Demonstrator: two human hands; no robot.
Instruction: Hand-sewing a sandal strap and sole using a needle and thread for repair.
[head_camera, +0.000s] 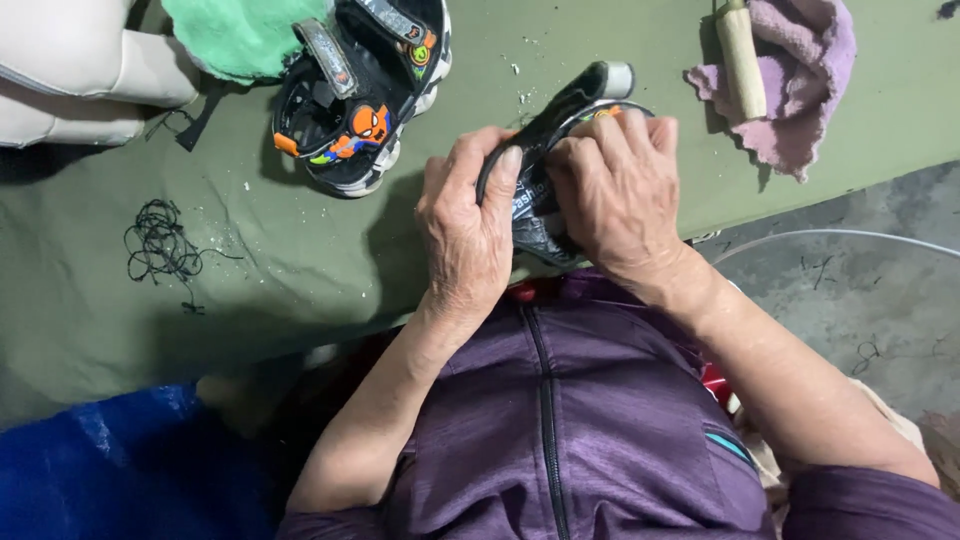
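Both my hands hold a small black sandal turned on its side over the edge of an olive-green cloth surface. My left hand grips its left edge, thumb pressed along the black rim. Over the sandal's right side lies my right hand, fingers curled onto it, hiding most of the upper. The grey toe end sticks out above my fingers. A matching black sandal with orange and green cartoon patches lies apart at the upper left.
A green towel and a cream padded object lie at the top left. A pink rag with a wooden handle sits top right. A tangle of black thread lies left. Blue fabric is below.
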